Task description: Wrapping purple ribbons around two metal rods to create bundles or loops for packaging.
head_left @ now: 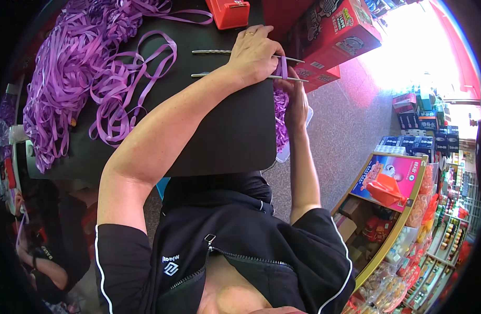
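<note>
Two thin metal rods (201,75) lie side by side at the black table's right edge, their tips sticking out past it. A purple ribbon (284,68) passes round both near the tips. My left hand (252,55) lies across the rods, its fingers curled round the upper one beside the ribbon. Just below the tips, my right hand (297,104) is closed at the ribbon; the rods partly hide its fingertips. Beneath it, off the table edge, a clear container (284,153) holds more purple ribbon.
A large tangled heap of purple ribbon (68,78) covers the table's left side. A red-orange holder (230,13) stands at the far edge. Red cartons (340,36) are stacked to the right. A display counter (376,209) stands lower right. Another person's arm (49,269) shows lower left.
</note>
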